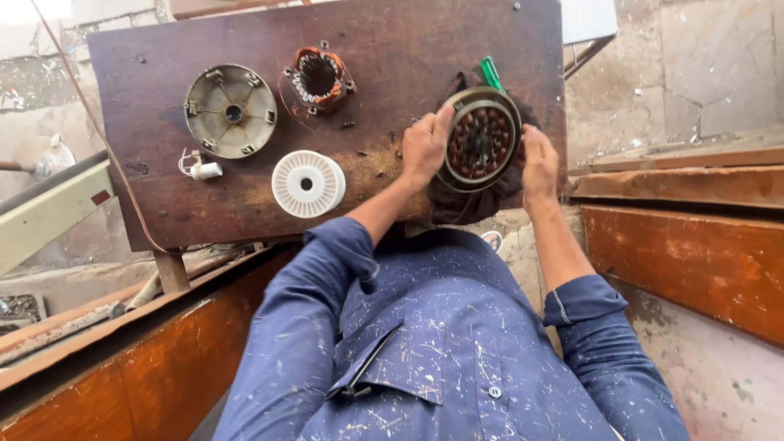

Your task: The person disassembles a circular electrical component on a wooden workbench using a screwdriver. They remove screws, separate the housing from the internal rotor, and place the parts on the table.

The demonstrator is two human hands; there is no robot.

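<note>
A round motor housing with copper windings inside (480, 139) is tilted up on a dark cloth (465, 202) at the right of a worn wooden board (392, 49). My left hand (425, 147) grips its left rim. My right hand (539, 162) grips its right rim. A green-handled tool (491, 72) pokes out just behind the housing.
On the board lie a round metal end cover (230, 110), a copper-wound stator (319, 77), a white ribbed plastic disc (308, 183), a small white part with wires (200, 169) and loose screws (363, 153). Reddish wooden planks (686, 245) flank me on both sides.
</note>
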